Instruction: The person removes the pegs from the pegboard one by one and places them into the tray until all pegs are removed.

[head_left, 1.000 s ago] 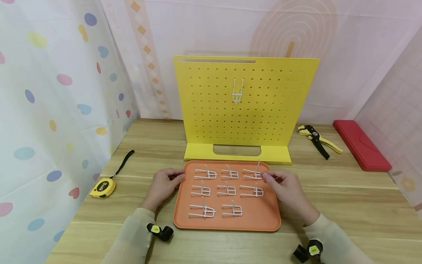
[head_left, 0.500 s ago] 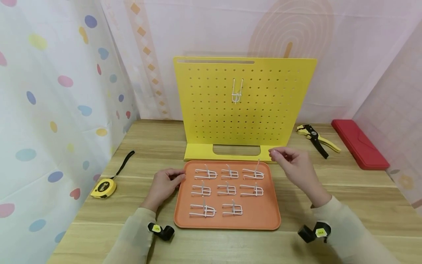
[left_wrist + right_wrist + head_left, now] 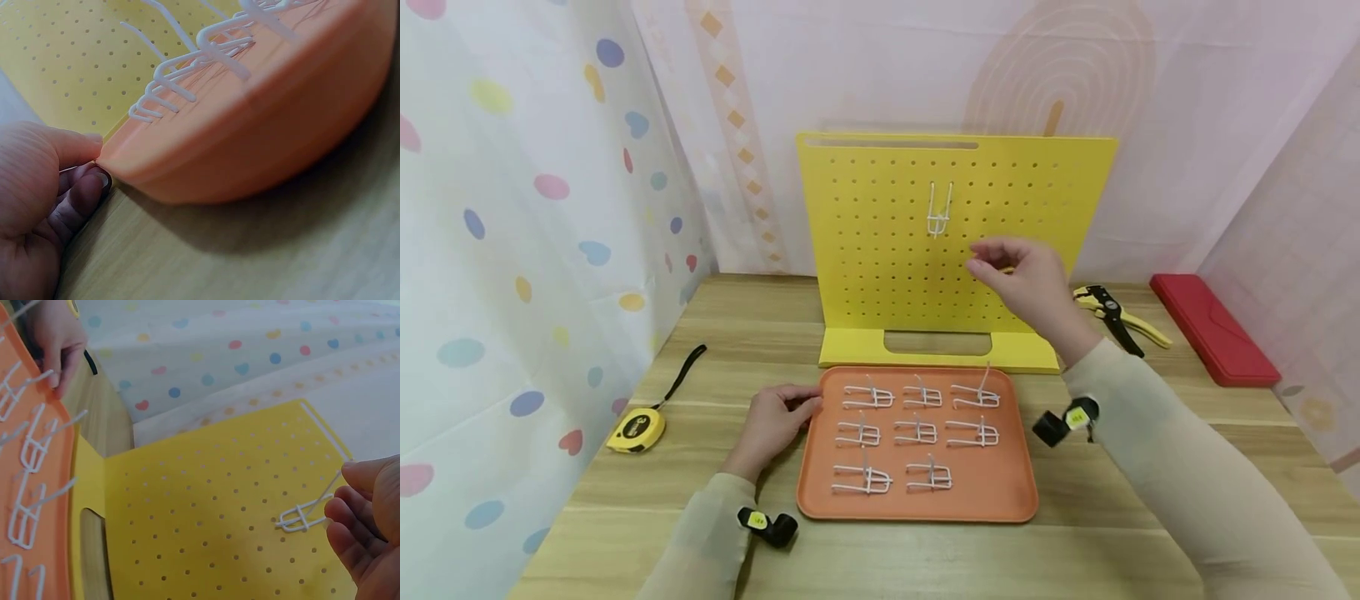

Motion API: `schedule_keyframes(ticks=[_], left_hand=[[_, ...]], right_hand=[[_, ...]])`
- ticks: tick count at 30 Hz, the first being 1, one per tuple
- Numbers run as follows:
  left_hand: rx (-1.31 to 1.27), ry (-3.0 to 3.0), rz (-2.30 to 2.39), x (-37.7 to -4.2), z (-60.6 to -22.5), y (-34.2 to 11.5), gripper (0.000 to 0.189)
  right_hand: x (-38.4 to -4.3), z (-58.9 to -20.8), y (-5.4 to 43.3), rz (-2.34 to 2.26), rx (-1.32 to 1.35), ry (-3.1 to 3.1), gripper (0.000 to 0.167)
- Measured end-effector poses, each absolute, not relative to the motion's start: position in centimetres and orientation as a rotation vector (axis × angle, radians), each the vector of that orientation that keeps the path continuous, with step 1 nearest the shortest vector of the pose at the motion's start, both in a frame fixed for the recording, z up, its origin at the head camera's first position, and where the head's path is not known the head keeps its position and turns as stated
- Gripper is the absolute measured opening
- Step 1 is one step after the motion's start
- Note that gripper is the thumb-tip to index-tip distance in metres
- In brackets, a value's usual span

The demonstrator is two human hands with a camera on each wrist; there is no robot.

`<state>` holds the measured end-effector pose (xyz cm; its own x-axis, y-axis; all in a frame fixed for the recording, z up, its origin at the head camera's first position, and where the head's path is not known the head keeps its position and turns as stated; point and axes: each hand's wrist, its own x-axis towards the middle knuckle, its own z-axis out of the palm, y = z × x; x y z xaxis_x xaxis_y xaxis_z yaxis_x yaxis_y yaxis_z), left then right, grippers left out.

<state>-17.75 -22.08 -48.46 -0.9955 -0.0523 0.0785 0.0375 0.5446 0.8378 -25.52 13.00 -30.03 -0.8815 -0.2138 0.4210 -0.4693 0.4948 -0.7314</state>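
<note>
An orange tray [image 3: 992, 504] lies on the table with several white wire pegboard hooks [image 3: 916, 431] in rows on it. My left hand [image 3: 772, 425] pinches the tray's left rim between thumb and fingers, as the left wrist view [image 3: 59, 178] also shows. Behind the tray stands a yellow pegboard [image 3: 880, 283]; one white double-prong hook [image 3: 937, 218] hangs in its upper middle. My right hand [image 3: 1026, 279] is raised before the board, right of and below that hook, its fingers loosely bent with nothing visible between them. In the right wrist view the fingertips [image 3: 344, 540] overlap the hanging hook's prongs; contact cannot be told.
A yellow tape measure [image 3: 637, 428] with a black strap lies at the left. Yellow-and-black wire strippers [image 3: 1118, 319] lie at the right, partly behind my right forearm. Beyond them is a red case [image 3: 1213, 329]. Patterned cloth hangs behind and along the sides.
My right hand has left the tray's right side and risen up and leftward to the front of the pegboard. The left hand stays on the tray rim.
</note>
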Motion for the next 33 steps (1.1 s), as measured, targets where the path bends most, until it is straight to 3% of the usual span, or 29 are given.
schedule_keyframes(ticks=[13,33], left_hand=[[0.026,-2.657,-1.494,-17.7,-48.5,-21.7,0.021],[0.023,-2.642,-1.527,-17.9,-48.8,-21.8,0.021]], right_hand=[[-29.5,-28.2,9.6,1.392,0.527,-2.446,0.033],[-30.6,-28.8,8.9,1.564,0.551,-2.433,0.023]])
